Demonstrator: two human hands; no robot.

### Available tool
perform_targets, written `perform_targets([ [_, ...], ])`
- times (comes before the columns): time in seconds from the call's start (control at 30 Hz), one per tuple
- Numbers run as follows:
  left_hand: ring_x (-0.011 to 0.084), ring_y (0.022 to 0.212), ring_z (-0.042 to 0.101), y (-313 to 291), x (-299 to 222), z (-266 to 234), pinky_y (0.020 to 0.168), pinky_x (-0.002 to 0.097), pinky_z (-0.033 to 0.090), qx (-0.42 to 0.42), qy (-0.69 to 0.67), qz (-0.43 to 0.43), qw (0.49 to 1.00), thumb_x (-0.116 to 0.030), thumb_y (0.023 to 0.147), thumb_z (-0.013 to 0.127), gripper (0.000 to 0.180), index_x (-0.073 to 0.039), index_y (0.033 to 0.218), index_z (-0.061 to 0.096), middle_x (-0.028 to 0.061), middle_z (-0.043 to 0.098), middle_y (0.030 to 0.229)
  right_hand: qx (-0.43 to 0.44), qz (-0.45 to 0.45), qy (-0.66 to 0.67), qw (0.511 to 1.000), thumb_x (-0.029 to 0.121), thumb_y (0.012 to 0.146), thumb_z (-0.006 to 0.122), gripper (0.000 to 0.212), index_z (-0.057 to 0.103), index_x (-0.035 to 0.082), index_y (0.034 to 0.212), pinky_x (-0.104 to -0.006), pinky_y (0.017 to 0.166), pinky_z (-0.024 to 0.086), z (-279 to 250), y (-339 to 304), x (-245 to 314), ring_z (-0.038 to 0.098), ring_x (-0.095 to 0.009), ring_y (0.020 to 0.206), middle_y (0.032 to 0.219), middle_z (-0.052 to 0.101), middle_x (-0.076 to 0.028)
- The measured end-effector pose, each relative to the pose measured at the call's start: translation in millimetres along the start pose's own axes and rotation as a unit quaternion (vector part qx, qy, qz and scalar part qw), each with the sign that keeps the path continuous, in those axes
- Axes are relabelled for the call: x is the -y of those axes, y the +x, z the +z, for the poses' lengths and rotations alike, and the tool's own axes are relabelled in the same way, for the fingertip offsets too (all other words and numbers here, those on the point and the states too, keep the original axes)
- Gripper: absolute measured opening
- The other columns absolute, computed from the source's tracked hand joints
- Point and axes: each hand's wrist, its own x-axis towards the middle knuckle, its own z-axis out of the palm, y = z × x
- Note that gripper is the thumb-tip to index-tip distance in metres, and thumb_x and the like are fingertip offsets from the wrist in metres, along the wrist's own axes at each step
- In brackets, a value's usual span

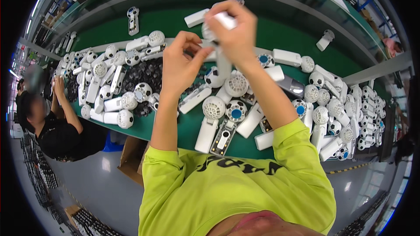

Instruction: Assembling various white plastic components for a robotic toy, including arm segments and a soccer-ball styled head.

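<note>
The right hand (238, 30) is closed around a white part (226, 19), which looks blurry and is up over the middle of the green table (194, 132). Just beside it, the left hand (180, 67) has bent fingers and thumb; one cannot tell if they pinch anything. By the table's near edge, a white fan (214, 107) with a ball top lies next to an opened fan (224, 135). Black bits (140, 78) lie heaped toward the left end.
</note>
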Motion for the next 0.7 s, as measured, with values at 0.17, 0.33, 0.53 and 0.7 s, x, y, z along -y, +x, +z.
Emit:
perform_targets([
  [0.17, 0.0228, 0.070, 0.067, 0.3, 54.7, -16.8, 0.060, 0.0342, 0.049, 0.053, 0.291, -0.063, 0.953, -0.022, 0.085, 0.072, 0.021, -0.004, 0.091, 0.063, 0.0080, 0.067, 0.074, -0.211, -0.046, -0.026, 0.976, 0.015, 0.080, 0.079, 0.025, 0.067, 0.001, 0.098, -0.0258, 0.067, 0.052, -96.7, 79.2, -41.1, 0.064, -0.013, 0.081, 0.093, 0.068, -0.007],
  [0.33, 0.0311, 0.077, 0.067, -12.5, 79.2, -7.8, 0.065, 0.0420, 0.051, 0.110, 0.385, 0.001, 0.916, -0.026, 0.081, 0.073, 0.023, -0.006, 0.090, 0.066, 0.0110, 0.069, 0.082, 0.116, 0.046, -0.564, 0.817, 0.033, 0.078, 0.078, 0.050, 0.063, 0.004, 0.115, -0.0425, 0.085, 0.049, -226.7, 54.5, -189.6, 0.063, -0.033, 0.097, 0.107, 0.065, -0.015],
  [0.53, 0.0325, 0.081, 0.067, -23.5, 92.2, -10.0, 0.068, 0.0437, 0.052, 0.190, 0.419, -0.029, 0.887, -0.022, 0.078, 0.075, 0.022, -0.005, 0.087, 0.066, 0.0123, 0.069, 0.087, 0.187, 0.108, -0.708, 0.672, 0.039, 0.077, 0.077, 0.069, 0.052, 0.005, 0.131, -0.0502, 0.096, 0.044, -166.2, 43.9, -212.3, 0.059, -0.039, 0.107, 0.123, 0.057, -0.020],
  [0.7, 0.0344, 0.082, 0.066, -23.4, 100.6, -9.9, 0.069, 0.0451, 0.052, 0.212, 0.364, -0.047, 0.906, -0.019, 0.077, 0.075, 0.021, -0.002, 0.083, 0.065, 0.0133, 0.069, 0.088, 0.199, 0.273, -0.516, 0.787, 0.035, 0.077, 0.076, 0.086, 0.031, 0.006, 0.144, -0.0528, 0.094, 0.048, -103.6, 76.4, -221.7, 0.061, -0.038, 0.102, 0.124, 0.054, -0.026],
])
